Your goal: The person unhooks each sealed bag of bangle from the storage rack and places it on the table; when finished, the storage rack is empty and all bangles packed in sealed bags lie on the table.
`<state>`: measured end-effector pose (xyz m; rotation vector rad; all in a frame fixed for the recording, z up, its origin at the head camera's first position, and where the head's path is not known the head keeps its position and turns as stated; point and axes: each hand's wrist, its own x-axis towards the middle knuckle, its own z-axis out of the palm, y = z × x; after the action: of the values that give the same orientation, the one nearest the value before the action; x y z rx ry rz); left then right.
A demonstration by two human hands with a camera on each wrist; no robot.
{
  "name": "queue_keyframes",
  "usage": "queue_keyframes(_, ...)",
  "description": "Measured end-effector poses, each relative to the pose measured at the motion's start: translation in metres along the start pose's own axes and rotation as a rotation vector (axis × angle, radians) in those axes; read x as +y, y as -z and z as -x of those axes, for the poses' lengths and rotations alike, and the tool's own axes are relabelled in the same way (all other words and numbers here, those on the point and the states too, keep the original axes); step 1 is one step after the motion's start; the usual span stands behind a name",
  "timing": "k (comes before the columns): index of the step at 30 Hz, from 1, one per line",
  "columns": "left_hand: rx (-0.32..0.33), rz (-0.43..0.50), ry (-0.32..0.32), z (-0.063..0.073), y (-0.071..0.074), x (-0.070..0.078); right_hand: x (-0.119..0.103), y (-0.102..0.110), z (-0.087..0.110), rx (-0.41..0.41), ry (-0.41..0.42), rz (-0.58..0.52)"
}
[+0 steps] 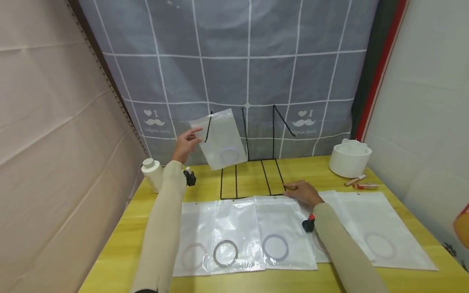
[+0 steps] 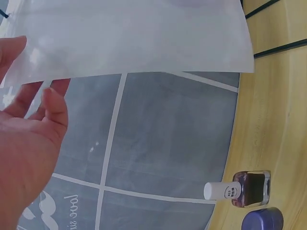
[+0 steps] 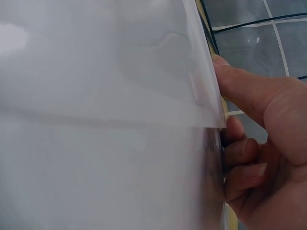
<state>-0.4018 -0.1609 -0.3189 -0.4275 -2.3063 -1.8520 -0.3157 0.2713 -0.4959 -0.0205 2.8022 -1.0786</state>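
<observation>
A clear zip bag with a pale ring inside hangs tilted at the left hook of a black wire display rack. My left hand pinches the bag's left edge. In the left wrist view the thumb lies in front of the bag and the other fingers reach behind it. At the front right corner of the rack's base, my right hand grips the wire between thumb and curled fingers. Right below that hand lies a zip bag with a lilac ring.
More ring bags, such as a zip bag with a brown ring, line the yellow table. A white bottle stands left, a white round container right. Low down, a nail polish bottle shows. Grid-patterned cloth hangs behind.
</observation>
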Motion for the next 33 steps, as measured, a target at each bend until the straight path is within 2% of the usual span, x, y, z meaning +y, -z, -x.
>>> queue_keyframes(5,-0.01,-0.01,0.012,0.006,-0.002,-0.006,-0.002,0.001,-0.003,-0.006,0.006,0.013)
queue_keyframes(7,0.01,-0.007,-0.017,0.005,-0.002,-0.014,-0.003,0.002,-0.004,-0.014,0.015,0.019)
queue_keyframes(12,0.042,0.035,-0.066,0.013,-0.002,-0.02,-0.004,0.004,-0.007,-0.024,0.028,0.028)
queue_keyframes(14,0.043,0.062,-0.062,0.019,-0.003,-0.021,-0.004,0.004,-0.008,-0.027,0.029,0.038)
queue_keyframes(19,0.065,0.068,-0.117,0.032,-0.005,-0.035,-0.002,0.005,-0.008,-0.03,0.041,0.065)
queue_keyframes(24,0.065,0.019,-0.141,0.052,-0.004,-0.033,-0.003,0.004,-0.008,-0.039,0.018,0.053)
queue_keyframes(29,0.03,0.072,-0.135,0.071,0.001,-0.026,-0.003,0.002,-0.007,-0.041,-0.009,0.035)
queue_keyframes(33,0.013,0.053,-0.146,0.088,0.004,-0.02,-0.001,0.001,-0.007,-0.046,-0.019,0.023)
